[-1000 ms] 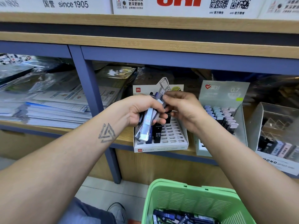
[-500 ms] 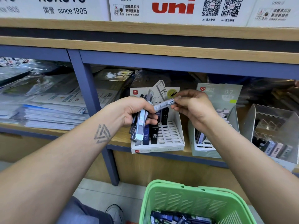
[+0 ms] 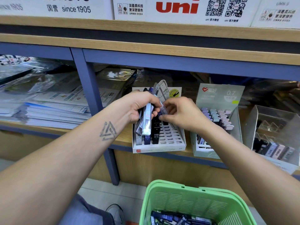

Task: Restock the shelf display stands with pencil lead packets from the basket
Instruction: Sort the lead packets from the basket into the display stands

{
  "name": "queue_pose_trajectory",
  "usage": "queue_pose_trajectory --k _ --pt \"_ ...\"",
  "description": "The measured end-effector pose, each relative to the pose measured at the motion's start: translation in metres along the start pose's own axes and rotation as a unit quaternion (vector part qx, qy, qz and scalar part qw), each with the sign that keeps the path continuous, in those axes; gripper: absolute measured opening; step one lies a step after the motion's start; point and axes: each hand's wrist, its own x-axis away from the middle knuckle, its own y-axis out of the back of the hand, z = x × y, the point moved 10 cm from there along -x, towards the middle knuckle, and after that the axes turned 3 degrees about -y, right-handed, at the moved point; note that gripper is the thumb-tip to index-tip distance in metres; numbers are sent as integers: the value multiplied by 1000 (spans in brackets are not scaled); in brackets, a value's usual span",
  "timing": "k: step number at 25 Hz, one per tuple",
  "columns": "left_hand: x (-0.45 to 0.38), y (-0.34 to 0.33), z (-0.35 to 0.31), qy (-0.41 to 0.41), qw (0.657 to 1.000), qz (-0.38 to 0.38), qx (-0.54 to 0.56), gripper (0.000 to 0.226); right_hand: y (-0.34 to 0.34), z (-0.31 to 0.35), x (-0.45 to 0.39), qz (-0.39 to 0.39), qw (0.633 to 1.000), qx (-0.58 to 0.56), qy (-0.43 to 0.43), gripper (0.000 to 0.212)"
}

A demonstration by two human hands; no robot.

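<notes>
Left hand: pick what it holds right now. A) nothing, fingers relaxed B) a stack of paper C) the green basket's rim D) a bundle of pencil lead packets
D: the left hand grips a bundle of pencil lead packets in front of the white display stand, while the green basket sits untouched below.

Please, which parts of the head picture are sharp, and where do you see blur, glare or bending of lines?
Head view: the white stand and the left hand are fairly sharp; the paper stacks at the left edge smear; glare lies on the plastic sleeves and the clear box; the wide lens bows the shelf edge.
</notes>
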Motion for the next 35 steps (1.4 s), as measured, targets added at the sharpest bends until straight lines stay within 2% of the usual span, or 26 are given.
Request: queue_pose_trajectory --k 3,5,8,9,12,13,18,27,35 --pt "0 5 -2 -2 1000 -4 15 12 6 -3 -6 -42 998 55 -1 18" --pt "0 14 -2 -4 999 -24 24 14 17 -20 -9 -79 994 55 -51 27" --pt "1 26 -3 -8 999 -42 26 17 18 -40 -13 -73 992 19 -96 48" --pt "0 28 -4 -9 999 -46 26 18 17 -41 -15 -71 993 24 -91 46" --pt "-1 35 -4 -9 998 -54 15 18 17 -46 -27 -92 987 108 -76 17" --pt "-2 36 -2 -6 998 -57 10 17 17 -47 -29 -93 983 142 -77 12" --pt "-6 28 7 5 998 -61 -7 11 18 -48 -38 -108 969 210 -66 8" --pt "-13 19 9 10 998 -54 -29 9 8 -45 -44 -46 964 256 -45 9" --pt "-14 17 9 11 998 -52 -33 9 1 -61 -60 -33 973 218 -65 8"
